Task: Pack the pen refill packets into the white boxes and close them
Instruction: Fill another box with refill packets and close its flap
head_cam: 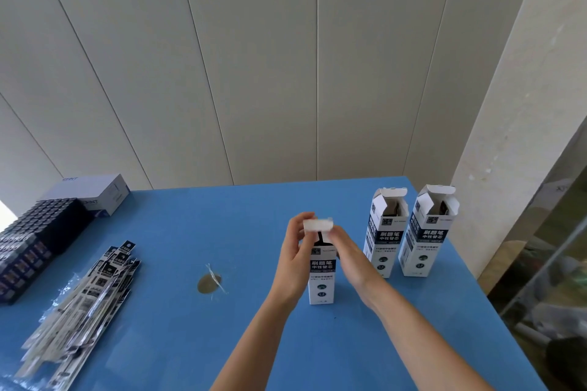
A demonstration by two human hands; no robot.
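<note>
Blue worktop [222, 225] carries our upright box [322, 279] right of centre, long axis vertical; our left hand [293, 252] and right hand [347, 252] pinch its lid flap [317, 224] from either side, directly above the opening we must close.

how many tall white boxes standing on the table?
3. First box mid-table between left hand and right hand; second box and third box, tops open, near the right edge.

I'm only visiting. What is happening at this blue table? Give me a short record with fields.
Surface: blue table
In hand: near box, upright; left hand and right hand hold its top flap
Open-topped: middle box, right box
Not yet packed: pile of refill packets, at left
</note>
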